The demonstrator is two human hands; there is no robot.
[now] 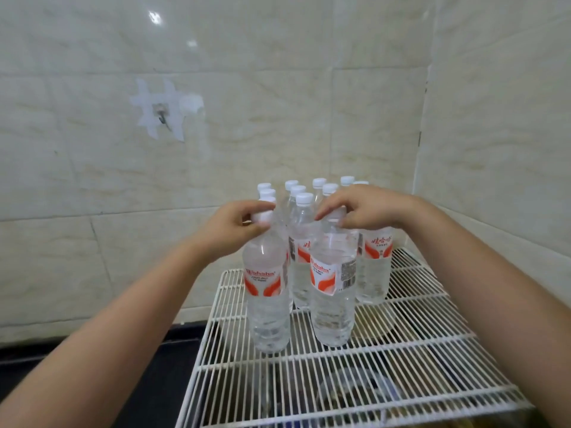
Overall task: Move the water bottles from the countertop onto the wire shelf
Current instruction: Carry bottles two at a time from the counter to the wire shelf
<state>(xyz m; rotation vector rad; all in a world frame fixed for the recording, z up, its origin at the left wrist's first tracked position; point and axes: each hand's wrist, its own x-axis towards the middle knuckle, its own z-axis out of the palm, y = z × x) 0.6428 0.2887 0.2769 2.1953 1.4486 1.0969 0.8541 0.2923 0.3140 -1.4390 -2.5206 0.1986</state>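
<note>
Your left hand (238, 223) grips the white cap of a clear plastic water bottle (267, 291). Your right hand (358, 211) clasps its neighbour bottle (332, 291) by the top. Both stand upright on the white wire shelf (401, 366).

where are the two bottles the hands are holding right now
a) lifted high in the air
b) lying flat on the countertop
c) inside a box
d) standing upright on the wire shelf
d: the left hand and right hand each hold a cap end, and both bottles stand upright on the wire shelf.

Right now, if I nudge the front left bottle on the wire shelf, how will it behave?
Front left bottle looks full, so probably heavy. Tall and narrow on the spaced wires of the wire shelf, it may rock or tip. The left hand grips its cap, likely steadying it.
</note>
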